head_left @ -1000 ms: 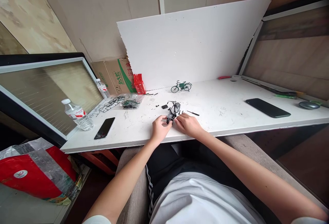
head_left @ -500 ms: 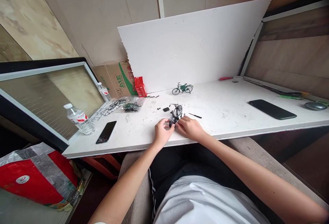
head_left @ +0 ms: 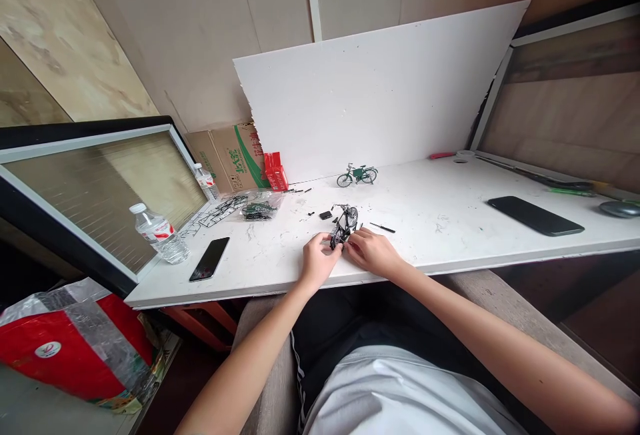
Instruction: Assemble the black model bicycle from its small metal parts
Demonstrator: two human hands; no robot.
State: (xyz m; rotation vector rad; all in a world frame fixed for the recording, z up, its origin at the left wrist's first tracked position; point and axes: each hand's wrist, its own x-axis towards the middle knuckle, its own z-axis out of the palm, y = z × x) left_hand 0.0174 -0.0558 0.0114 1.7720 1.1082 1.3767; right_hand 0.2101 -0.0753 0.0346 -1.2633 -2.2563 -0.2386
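A small black model bicycle stands near the front edge of the white table, its front wheel and handlebar pointing away from me. My left hand grips its rear wheel between thumb and fingers. On the other side, my right hand has its fingers closed at the rear of the bicycle; the fingertips are partly hidden, and I cannot make out what they pinch. A thin black screwdriver lies just right of the bicycle. To its left rests a small black block-like part.
A green model bicycle stands at the back before a white board. Left are a bag of parts, black part frames, water bottles and a phone. Another phone and a mouse lie right.
The whole view has shifted slightly. Both hands stay at the rear of the black bicycle, with hardly any visible movement.
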